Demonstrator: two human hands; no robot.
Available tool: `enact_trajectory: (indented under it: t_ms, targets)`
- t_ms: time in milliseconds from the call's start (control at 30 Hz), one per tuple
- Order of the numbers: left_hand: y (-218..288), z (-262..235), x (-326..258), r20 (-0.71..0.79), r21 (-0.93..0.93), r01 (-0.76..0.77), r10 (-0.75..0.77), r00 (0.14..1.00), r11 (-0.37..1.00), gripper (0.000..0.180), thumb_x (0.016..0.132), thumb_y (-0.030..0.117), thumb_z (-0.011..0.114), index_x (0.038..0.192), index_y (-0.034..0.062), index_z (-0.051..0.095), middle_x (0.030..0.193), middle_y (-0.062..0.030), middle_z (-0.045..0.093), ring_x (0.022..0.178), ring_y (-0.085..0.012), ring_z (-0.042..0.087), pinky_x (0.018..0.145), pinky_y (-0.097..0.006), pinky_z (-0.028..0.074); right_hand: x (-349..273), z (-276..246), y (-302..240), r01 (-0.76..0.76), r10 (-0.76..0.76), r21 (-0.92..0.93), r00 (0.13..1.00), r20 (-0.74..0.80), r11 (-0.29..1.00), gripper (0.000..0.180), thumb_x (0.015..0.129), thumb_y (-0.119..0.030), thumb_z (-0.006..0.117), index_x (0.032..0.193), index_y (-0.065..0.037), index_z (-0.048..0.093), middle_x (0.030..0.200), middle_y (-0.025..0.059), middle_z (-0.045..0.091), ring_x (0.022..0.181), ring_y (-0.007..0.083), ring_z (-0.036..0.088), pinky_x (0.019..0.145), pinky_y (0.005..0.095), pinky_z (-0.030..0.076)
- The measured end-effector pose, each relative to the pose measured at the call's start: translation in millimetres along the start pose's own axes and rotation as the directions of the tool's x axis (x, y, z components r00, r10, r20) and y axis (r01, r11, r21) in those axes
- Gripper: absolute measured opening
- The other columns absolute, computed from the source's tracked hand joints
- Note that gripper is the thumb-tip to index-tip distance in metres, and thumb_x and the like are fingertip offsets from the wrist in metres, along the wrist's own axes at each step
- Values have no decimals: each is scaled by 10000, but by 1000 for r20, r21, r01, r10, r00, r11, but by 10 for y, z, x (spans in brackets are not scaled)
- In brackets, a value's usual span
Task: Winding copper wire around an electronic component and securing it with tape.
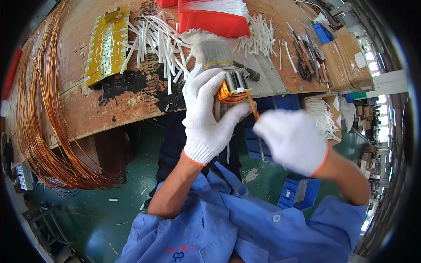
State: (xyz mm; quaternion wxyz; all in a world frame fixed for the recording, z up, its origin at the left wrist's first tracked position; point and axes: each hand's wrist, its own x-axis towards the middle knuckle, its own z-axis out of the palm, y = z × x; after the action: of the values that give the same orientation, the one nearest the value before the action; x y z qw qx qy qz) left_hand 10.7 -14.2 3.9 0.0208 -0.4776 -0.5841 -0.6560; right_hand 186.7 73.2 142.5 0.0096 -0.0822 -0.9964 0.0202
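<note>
My left hand (204, 111), in a white knit glove with an orange cuff, grips a small coil assembly: copper wire windings (230, 93) beside a dark metal core (236, 80). It holds this at the near edge of the bench, just before a grey cloth pad (212, 49). To its right, my gloved right hand (289, 136) is closed and smeared by motion. A twisted copper wire lead (254, 108) runs from the coil into its fingers. The fingertips of the right hand are blurred.
Long copper wire loops (48, 131) hang over the bench's left edge. White tubes (160, 41) lie beside yellow taped blocks (105, 48). Behind stands a red bin (210, 23). Hand tools (305, 57) and a cardboard box (348, 59) sit right; a blue bin (300, 193) is on the floor.
</note>
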Motion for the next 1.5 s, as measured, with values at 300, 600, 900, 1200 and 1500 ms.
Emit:
enact_trajectory:
  t_ms: [300,600,900,1200,1500]
  targets:
    - [-232,235,-457,199,-8,105,-102,975,994,602,872,263,935,1376,28,704,1528,-185,627,1479,-336,561,1216,-493,464,1254,-536,-400,222,-196,-123,961,197,967,236,874,-264,789,879,-31,826,912,174,805,668,291,769,609,492,606]
    - [19,10,8,-75,6,83,-82,994,997,705,766,166,1012,1364,6,674,1456,-197,640,1443,-421,557,1245,-536,430,499,-122,441,-161,141,371,987,79,915,282,1051,-226,682,841,-40,708,712,121,667,628,260,668,634,388,517]
    - [-173,61,-31,-64,-26,-31,29,998,999,867,765,281,1031,1452,11,575,1442,-205,637,1452,-435,539,1212,-561,435,780,-180,-594,221,-239,-344,971,-12,913,209,791,-224,727,831,-19,726,757,130,686,520,219,642,489,398,506]
    - [73,4,81,-36,17,89,-88,995,996,602,794,174,1000,1278,-12,695,1358,-189,670,1385,-410,595,1194,-508,464,1622,-297,823,-161,-58,381,862,504,910,276,1030,-201,676,983,21,831,862,154,790,812,265,756,769,453,572]
    - [88,32,84,-42,26,96,-94,995,995,560,809,123,940,1295,-25,704,1379,-205,699,1423,-441,591,1237,-542,440,138,-93,-71,-37,17,-130,989,-150,991,124,975,-154,695,961,-72,603,760,47,627,630,218,675,517,394,495]
